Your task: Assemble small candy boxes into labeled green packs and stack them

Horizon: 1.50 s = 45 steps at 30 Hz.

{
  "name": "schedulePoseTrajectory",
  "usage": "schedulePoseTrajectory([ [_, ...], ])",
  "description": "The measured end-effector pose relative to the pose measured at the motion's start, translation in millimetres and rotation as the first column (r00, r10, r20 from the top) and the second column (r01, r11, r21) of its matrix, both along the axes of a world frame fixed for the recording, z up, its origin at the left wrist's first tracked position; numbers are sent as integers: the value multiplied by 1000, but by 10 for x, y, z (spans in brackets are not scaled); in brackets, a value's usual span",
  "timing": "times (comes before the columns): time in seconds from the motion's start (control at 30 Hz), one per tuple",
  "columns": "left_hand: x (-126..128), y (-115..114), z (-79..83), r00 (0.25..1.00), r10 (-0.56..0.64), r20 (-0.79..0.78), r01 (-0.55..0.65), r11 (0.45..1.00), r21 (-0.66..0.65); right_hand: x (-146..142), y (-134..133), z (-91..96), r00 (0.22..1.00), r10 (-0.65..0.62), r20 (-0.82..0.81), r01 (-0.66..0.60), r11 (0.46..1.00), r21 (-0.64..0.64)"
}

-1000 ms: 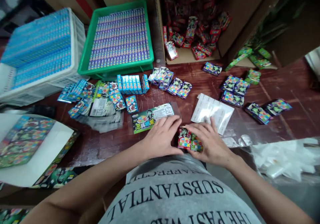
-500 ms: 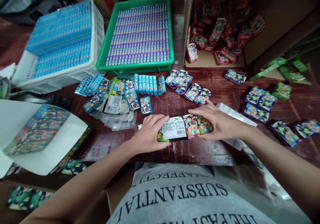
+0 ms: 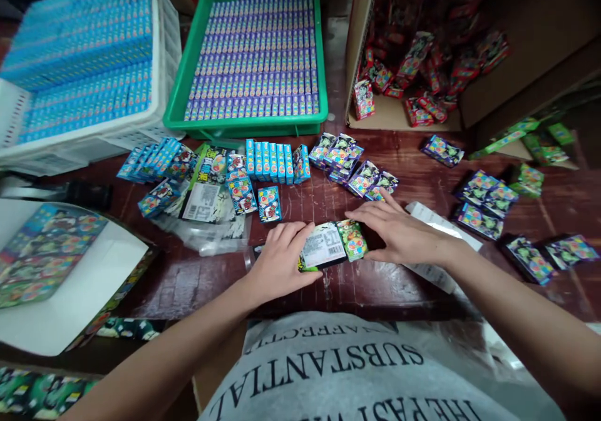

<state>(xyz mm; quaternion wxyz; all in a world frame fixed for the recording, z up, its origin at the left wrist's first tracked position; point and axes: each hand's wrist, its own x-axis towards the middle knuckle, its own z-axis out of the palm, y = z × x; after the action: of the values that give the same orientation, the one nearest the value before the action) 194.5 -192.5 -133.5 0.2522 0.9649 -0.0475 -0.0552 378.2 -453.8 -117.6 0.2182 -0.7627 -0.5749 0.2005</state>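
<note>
My left hand grips a clear packet with a green printed card and white barcode label on the dark red table. My right hand pushes small colourful boxes into that packet's open end; a green box still shows between the hands. Both hands have their fingers curled round the bundle. Just beyond them lie loose blue boxes and purple boxes.
A green tray of purple boxes and a white crate of blue boxes stand at the back. A cardboard carton holds red boxes. More purple and green boxes lie right. Empty packets and white sheets lie left.
The hands lifted the boxes from the table's near edge, met the labelled packet, and the red box has slid inside it; only the green box shows now.
</note>
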Motion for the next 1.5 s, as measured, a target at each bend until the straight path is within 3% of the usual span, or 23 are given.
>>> schedulePoseTrajectory([
  [0.23,85,-47,89,1000,5,-5,-6,998,-65,229,111,68,997,71,-38,-69,996,65],
  [0.33,122,-110,156,993,118,15,-116,990,-83,236,140,141,999,34,-37,-30,992,123],
  [0.4,165,-189,197,969,244,32,-240,966,-92,163,149,158,994,-91,-67,102,980,172],
  [0.5,260,-334,230,912,409,35,-396,899,-188,-30,155,102,902,-295,-314,370,904,213],
  [0.6,346,-437,212,906,424,7,-386,830,-402,-208,153,5,733,-344,-587,529,830,174],
  [0.67,371,-457,179,926,378,-6,-323,783,-532,-273,140,-27,697,-356,-622,544,828,136],
  [0.77,360,-452,120,940,337,-49,-283,694,-661,-303,112,-14,705,-371,-604,518,851,81],
  [0.9,334,-470,40,889,424,-171,-388,502,-773,-320,84,-6,682,-381,-625,537,840,73],
  [0.97,351,-467,17,874,430,-226,-427,458,-780,-351,77,-45,678,-378,-630,534,842,69],
  [1.03,397,-428,19,886,373,-275,-434,456,-777,-405,79,-109,668,-407,-623,572,816,81],
  [1.2,574,-251,92,929,287,-233,-358,545,-758,-572,139,-237,498,-549,-671,806,579,123],
  [1.27,634,-219,109,932,285,-225,-351,546,-761,-599,171,-234,497,-557,-666,817,558,143],
  [1.4,709,-216,130,907,310,-284,-409,494,-767,-573,187,-164,510,-509,-694,815,543,202],
  [1.5,745,-200,190,924,243,-297,-383,538,-751,-527,160,-83,489,-491,-721,818,545,183],
])
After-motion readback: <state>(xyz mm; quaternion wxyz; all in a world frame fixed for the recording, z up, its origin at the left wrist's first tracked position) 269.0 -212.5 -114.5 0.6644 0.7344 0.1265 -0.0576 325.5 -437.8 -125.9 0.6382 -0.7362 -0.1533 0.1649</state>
